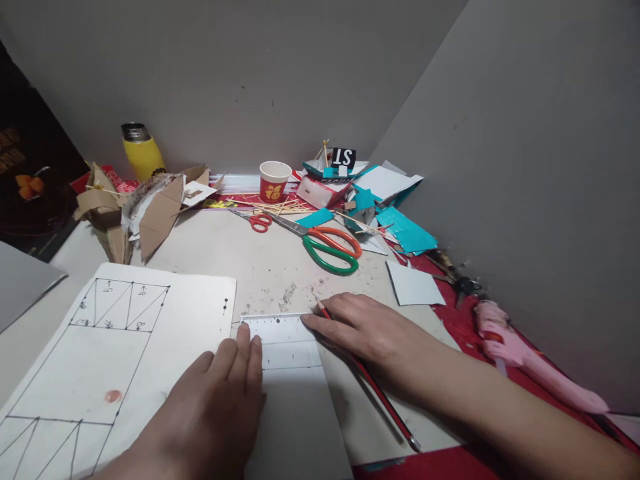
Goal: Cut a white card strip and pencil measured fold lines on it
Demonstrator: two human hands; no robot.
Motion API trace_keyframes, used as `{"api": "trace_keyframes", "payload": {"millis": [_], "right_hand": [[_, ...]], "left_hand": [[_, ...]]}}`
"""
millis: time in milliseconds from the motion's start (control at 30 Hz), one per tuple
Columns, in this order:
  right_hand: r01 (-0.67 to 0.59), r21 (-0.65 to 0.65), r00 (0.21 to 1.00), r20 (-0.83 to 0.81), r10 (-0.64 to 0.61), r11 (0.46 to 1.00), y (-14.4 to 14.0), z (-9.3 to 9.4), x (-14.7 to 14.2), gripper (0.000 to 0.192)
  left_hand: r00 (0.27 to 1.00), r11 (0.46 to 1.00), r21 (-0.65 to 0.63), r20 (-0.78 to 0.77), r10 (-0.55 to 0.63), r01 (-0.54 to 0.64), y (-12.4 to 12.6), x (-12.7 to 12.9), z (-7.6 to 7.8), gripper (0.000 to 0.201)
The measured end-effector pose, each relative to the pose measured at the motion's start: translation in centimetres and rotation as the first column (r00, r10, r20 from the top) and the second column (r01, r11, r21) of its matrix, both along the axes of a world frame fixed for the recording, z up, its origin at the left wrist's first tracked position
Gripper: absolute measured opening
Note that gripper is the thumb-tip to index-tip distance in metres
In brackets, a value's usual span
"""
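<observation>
My left hand lies flat, fingers together, pressing on a clear ruler that rests across a grey sheet. My right hand rests to the right of the ruler, fingertips touching its end, with a red pencil running under the palm; its tip pokes out by the ruler. Left of my hands lies a white sheet with a drawn pattern of rectangles and triangles.
Large orange-green scissors and small red scissors lie behind. A red paper cup, wooden sticks, teal paper scraps, torn cardboard, a yellow flask and a pink glue gun surround the desk. Grey walls stand behind and right.
</observation>
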State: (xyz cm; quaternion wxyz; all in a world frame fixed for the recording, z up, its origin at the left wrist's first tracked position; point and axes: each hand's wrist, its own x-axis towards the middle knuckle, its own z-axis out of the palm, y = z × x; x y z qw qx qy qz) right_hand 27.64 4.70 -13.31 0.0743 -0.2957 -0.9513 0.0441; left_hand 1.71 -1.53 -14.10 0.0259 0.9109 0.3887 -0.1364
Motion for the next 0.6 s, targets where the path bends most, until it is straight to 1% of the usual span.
{"api": "trace_keyframes", "payload": {"millis": [167,267,400,467,600], "right_hand": [[-0.009,0.001,1.0,-0.004,0.009,1.0,0.0,-0.1,0.1,0.032],[-0.01,-0.008,1.0,-0.001,0.01,1.0,0.0,0.0,0.2,0.033],[-0.008,-0.019,1.0,0.009,0.008,1.0,-0.1,0.2,0.2,0.033],[-0.003,-0.019,1.0,0.009,0.003,1.0,0.0,0.2,0.1,0.033],[0.013,-0.027,1.0,0.011,-0.012,1.0,-0.1,0.1,0.0,0.033]], "left_hand": [[0.998,0.992,0.11,0.017,-0.059,0.057,-0.2,-0.3,-0.5,0.049],[0.998,0.984,0.166,0.011,-0.064,0.062,-0.2,-0.4,-0.9,0.051],[0.997,0.982,0.173,0.013,-0.079,0.075,-0.2,-0.4,-1.2,0.05],[0.996,0.977,0.195,0.015,-0.09,0.085,-0.2,-0.4,-1.2,0.051],[0.995,0.972,0.216,0.015,-0.097,0.092,-0.2,-0.2,-1.1,0.057]]}}
